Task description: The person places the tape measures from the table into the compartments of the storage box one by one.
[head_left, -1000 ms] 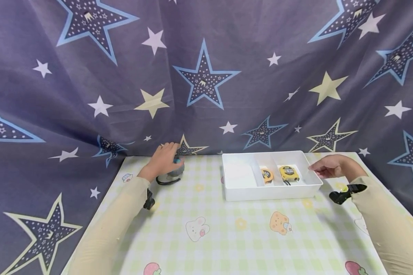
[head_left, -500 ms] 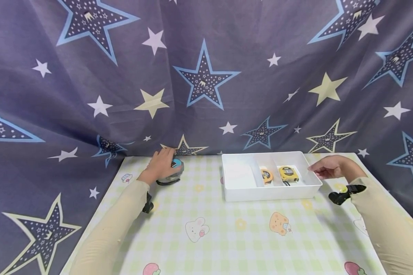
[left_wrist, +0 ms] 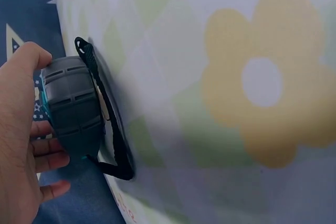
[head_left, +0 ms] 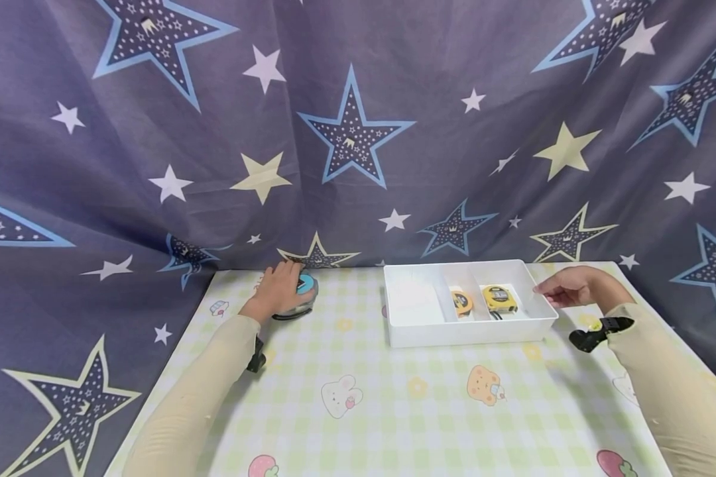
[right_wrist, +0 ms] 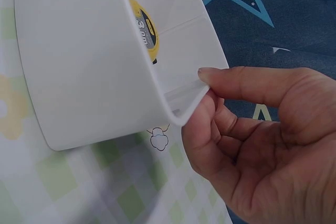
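A grey tape measure (head_left: 307, 291) with a bright blue face stands at the back left of the table, and my left hand (head_left: 277, 290) grips it from the left. In the left wrist view the thumb lies over one end of its ribbed case (left_wrist: 73, 95); a black wrist strap (left_wrist: 113, 129) hangs along it. My right hand (head_left: 575, 289) pinches the right-end rim of a white divided box (head_left: 465, 334) between thumb and curled fingers. Inside the box, a yellow tape measure (head_left: 499, 299) lies in the right compartment and an orange one in the middle compartment, partly behind a divider.
The left compartment of the box shows a bare floor. A checked tablecloth (head_left: 382, 411) with cartoon prints covers the table. Right behind the table's back edge hangs a dark star-patterned curtain (head_left: 358, 218).
My left hand has moved slightly left and settled lower around the grey tape measure, whose blue face shows more. The right hand and the box have stayed in place.
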Action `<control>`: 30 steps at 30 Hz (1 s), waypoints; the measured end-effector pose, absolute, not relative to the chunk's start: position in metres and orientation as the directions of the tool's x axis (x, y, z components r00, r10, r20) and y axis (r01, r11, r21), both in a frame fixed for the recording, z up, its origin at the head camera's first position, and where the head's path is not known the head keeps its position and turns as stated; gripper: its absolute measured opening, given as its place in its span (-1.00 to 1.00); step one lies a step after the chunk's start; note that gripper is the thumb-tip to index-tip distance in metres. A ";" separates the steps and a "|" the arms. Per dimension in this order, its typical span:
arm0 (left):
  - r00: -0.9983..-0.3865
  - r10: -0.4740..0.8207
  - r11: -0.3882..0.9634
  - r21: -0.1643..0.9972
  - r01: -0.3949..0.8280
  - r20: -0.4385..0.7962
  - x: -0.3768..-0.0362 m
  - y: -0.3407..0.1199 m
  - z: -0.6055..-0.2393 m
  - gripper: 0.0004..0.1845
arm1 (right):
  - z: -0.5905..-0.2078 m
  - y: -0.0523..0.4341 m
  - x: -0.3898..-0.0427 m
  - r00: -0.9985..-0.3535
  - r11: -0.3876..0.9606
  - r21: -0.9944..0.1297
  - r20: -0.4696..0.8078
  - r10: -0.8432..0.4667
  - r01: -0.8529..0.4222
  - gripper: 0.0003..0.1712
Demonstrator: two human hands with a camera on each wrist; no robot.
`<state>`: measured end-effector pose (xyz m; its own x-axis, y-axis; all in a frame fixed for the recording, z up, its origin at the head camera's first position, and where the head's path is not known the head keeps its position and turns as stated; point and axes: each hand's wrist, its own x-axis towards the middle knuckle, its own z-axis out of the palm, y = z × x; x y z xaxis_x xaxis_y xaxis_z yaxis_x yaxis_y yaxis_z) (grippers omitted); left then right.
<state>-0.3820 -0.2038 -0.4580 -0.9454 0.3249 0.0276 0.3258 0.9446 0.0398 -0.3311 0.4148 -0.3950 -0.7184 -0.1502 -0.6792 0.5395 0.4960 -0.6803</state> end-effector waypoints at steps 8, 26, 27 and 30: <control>-0.956 0.293 0.955 0.041 0.293 0.014 -0.384 -0.204 -0.464 -0.06 | -0.395 0.414 -0.330 -0.722 0.501 -0.684 -0.674 -0.157 0.531 -0.76; -0.959 0.285 0.959 0.012 0.285 -0.010 -0.385 -0.204 -0.468 -0.04 | -0.397 0.416 -0.332 -0.721 0.499 -0.688 -0.673 -0.166 0.527 -0.76; -0.958 0.286 0.958 0.015 0.286 -0.010 -0.385 -0.204 -0.468 -0.04 | -0.397 0.415 -0.331 -0.721 0.498 -0.687 -0.673 -0.165 0.528 -0.76; -0.959 0.284 0.959 0.025 0.284 -0.012 -0.385 -0.204 -0.468 -0.03 | -0.395 0.415 -0.331 -0.720 0.497 -0.688 -0.674 -0.165 0.529 -0.76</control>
